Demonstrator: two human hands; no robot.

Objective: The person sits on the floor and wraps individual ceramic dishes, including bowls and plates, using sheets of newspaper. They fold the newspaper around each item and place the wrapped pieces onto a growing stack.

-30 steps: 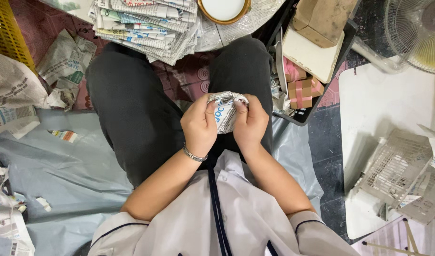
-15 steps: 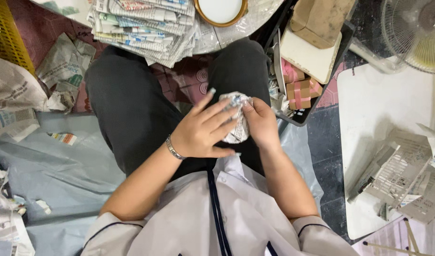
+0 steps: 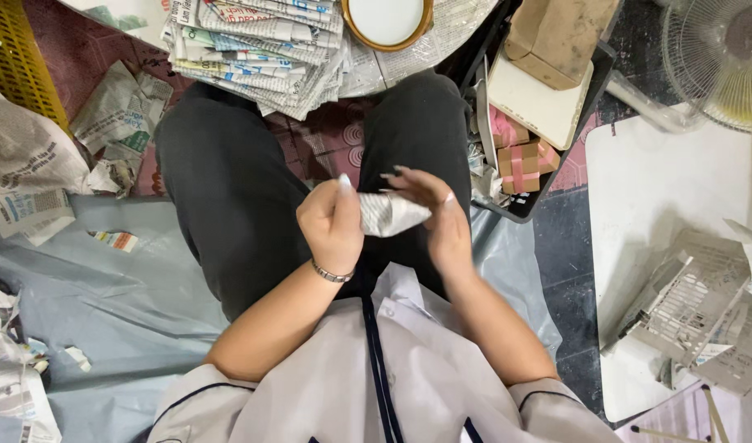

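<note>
A small bundle wrapped in newspaper (image 3: 390, 215) sits between both hands, above my lap in dark trousers. My left hand (image 3: 331, 226), with a silver bracelet at the wrist, grips the bundle's left end, thumb pointing up. My right hand (image 3: 436, 215) cups the right end, fingers spread over the top. The wrapped shape tapers toward the right palm. What is inside the paper is hidden.
A stack of folded newspapers (image 3: 257, 45) and a round gold-rimmed white dish (image 3: 387, 20) lie ahead of my knees. A black tray (image 3: 519, 209) at right holds pink-ribboned brown boxes (image 3: 519, 160) and a cardboard box (image 3: 556, 33). A fan (image 3: 724, 57), a white board (image 3: 663, 205), crumpled paper (image 3: 31, 156) and a grey sheet (image 3: 105, 303) surround me.
The left hand slid off the top of the bundle to its left end. The right hand opened its fingers over it, and the bundle now looks narrower and cone-like.
</note>
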